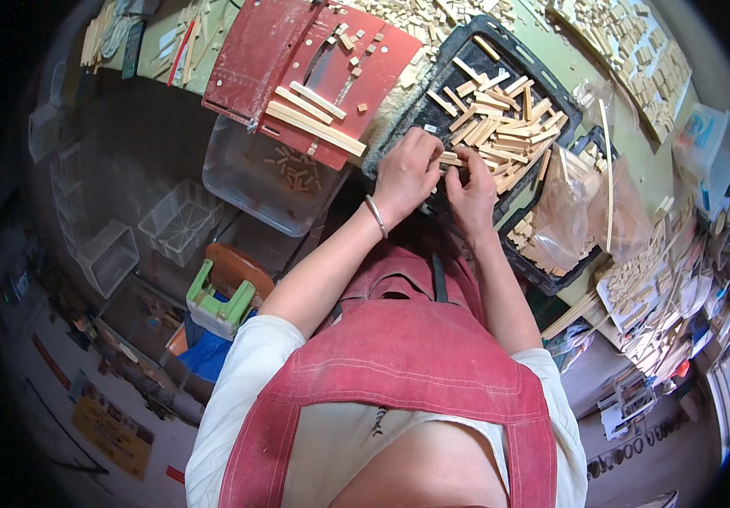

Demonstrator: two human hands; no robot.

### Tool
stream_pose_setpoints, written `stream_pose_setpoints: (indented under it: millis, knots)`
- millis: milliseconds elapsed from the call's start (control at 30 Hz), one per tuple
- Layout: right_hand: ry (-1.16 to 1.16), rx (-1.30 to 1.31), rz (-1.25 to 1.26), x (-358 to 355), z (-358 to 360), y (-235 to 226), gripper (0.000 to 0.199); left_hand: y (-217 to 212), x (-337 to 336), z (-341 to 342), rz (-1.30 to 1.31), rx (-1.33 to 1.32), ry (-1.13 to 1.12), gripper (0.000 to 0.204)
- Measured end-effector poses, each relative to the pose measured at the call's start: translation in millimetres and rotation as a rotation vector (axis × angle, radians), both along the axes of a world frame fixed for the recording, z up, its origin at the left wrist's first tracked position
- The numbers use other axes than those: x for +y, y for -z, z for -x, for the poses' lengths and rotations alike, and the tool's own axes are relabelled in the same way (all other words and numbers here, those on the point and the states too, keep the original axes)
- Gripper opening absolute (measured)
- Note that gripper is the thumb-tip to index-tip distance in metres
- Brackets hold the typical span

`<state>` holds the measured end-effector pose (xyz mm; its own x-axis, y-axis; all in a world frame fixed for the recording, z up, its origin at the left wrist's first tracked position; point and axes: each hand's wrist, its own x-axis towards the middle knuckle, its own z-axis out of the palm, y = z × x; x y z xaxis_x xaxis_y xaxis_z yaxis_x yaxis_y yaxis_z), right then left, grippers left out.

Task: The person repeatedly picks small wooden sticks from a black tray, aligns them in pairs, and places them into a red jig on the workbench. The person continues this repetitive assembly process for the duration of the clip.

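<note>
Above the near edge of a black plastic tray point(445, 63), my left hand point(409, 172) and my right hand point(473, 184) are close together. A short wooden stick point(449, 158) spans the gap between them, pinched by the fingers of both. Part of the stick is hidden behind my fingertips. Many similar pale sticks point(513, 140) lie in a loose heap in the tray, just beyond my right hand. A metal bangle point(377, 218) circles my left wrist.
To the left stands a red machine table point(250, 59) with long wood strips point(318, 118) and small blocks on it. Beneath it sits a clear plastic bin point(250, 199). Plastic bags point(564, 203) cover a second black tray at right. A green tabletop point(636, 165) carries piled wood pieces.
</note>
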<state>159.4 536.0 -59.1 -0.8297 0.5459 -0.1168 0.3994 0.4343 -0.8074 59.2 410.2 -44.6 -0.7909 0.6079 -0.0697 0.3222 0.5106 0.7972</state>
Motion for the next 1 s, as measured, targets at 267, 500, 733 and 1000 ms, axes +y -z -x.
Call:
stream_pose_setpoints:
  millis: [267, 500, 733, 1000]
  knots:
    - [0.127, 0.036, 0.427, -13.3, -6.4, -23.9, 0.037, -1.6, -10.3, -6.0, -0.145, -0.171, -0.039, 0.020]
    - [-0.161, 0.099, 0.122, -0.9, -8.4, -14.6, 0.027, -2.7, -12.4, -6.1, -0.110, -0.091, 0.070, 0.023]
    - [-0.106, -0.163, 0.101, 10.1, -13.9, -6.4, 0.019, -15.3, -38.8, 1.5, 0.031, 0.004, 0.030, 0.027]
    - [-0.343, -0.404, -0.283, 8.3, -6.8, -21.1, 0.031, -16.2, -71.5, -23.7, 0.055, -0.109, 0.002, 0.022]
